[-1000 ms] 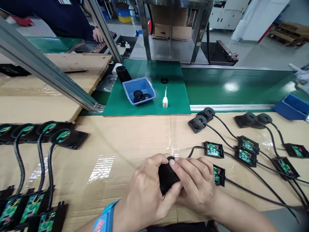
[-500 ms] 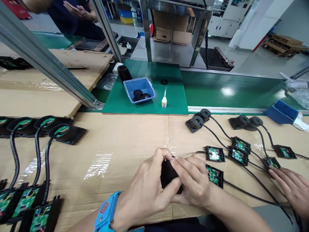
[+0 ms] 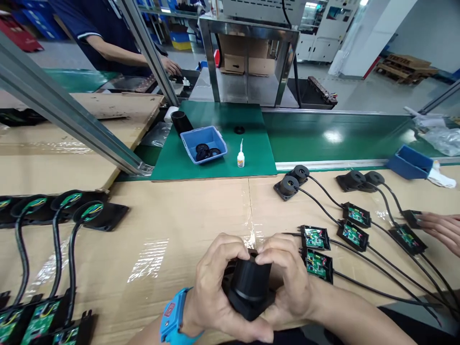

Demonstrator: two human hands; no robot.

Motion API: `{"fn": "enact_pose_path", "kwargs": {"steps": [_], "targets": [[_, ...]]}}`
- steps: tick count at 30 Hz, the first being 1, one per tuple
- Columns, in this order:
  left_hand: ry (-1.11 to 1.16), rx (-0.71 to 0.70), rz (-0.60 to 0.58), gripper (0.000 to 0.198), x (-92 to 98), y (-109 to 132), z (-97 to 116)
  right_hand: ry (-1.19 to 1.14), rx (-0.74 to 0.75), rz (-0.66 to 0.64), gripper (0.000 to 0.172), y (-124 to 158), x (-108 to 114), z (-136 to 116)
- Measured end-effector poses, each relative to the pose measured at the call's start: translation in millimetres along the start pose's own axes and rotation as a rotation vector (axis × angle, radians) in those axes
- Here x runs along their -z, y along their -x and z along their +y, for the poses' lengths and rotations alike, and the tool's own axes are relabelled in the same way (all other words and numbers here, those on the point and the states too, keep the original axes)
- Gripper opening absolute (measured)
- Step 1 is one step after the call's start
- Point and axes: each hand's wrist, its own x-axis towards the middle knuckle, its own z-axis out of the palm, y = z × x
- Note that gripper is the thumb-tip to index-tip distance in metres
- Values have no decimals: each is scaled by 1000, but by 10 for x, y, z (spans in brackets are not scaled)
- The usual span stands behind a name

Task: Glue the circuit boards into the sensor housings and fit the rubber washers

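Both my hands grip one black plastic part [image 3: 248, 287], a short cylinder on a square base, low over the cardboard-covered bench [image 3: 172, 225]. My left hand [image 3: 212, 287], with a blue wristband, wraps its left side. My right hand [image 3: 287, 282] wraps the right side, and both thumbs press on the cylinder's top. Just right of my right hand lie open black cases with green circuit boards [image 3: 316, 249], wired by black cables to round black parts [image 3: 291, 181].
A blue bin [image 3: 204, 143] of black rings, a small glue bottle [image 3: 240, 157] and a black tube stand on the green mat behind. More wired units [image 3: 53, 225] lie at the left. Another person's hand [image 3: 442, 227] rests on a case at the right edge. A co-worker stands at the back left.
I have turned the black part so its cylinder and square base face the camera, and brought it nearer. The other person's hand at the right moved further right.
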Motion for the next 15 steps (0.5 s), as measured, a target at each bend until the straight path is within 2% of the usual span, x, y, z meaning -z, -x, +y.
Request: {"fn": "enact_pose_path", "kwargs": {"steps": [3, 7, 11, 15], "targets": [[-74, -26, -26, 72, 27, 4, 59, -41, -31, -34, 62, 19, 24, -49], [-126, -57, -16, 62, 19, 16, 115, -75, -39, -55, 53, 10, 66, -88], [-117, -75, 23, 58, -10, 26, 144, -171, -85, -31, 47, 1, 60, -131], [-102, -72, 13, 57, -14, 37, 151, -197, -99, 8, 46, 5, 28, -164]]}}
